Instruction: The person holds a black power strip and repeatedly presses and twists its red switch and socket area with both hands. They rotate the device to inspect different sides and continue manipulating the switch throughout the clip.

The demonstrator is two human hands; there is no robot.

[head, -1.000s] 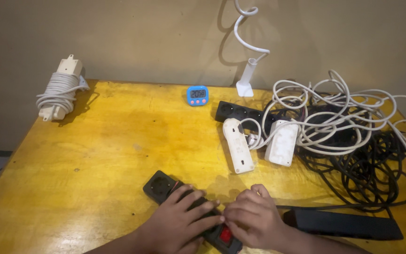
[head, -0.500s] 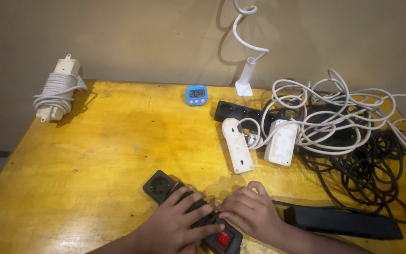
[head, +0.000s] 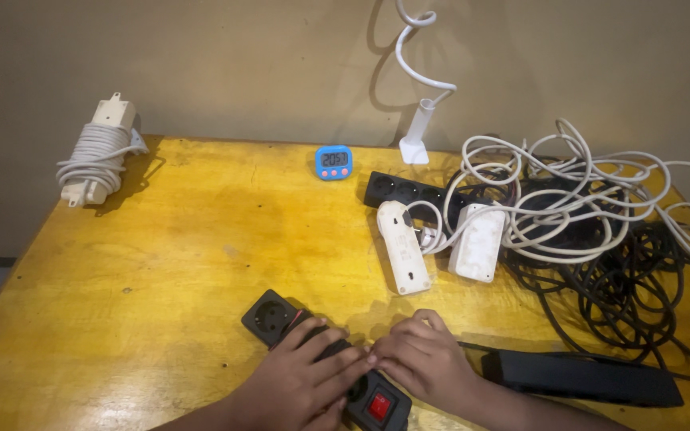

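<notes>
Against a plain beige wall, the glossy yellow wooden desk (head: 161, 263) carries a black power strip (head: 325, 363) at its near edge, a red rocker switch (head: 378, 406) at one end and a round socket at the other. Since a moment ago both hands have drawn closer together over its middle: the left hand (head: 301, 387) lies flat with fingers (head: 337, 363) spread on the smooth plastic casing, the right hand (head: 421, 363) curls loosely beside it, fingertips touching it, neither closed around it. Behind lie two white adapter blocks (head: 441, 243) amid tangled white and black cables (head: 592, 231), a small blue timer (head: 334, 162) and a coiled white cord bundle (head: 97, 156).
</notes>
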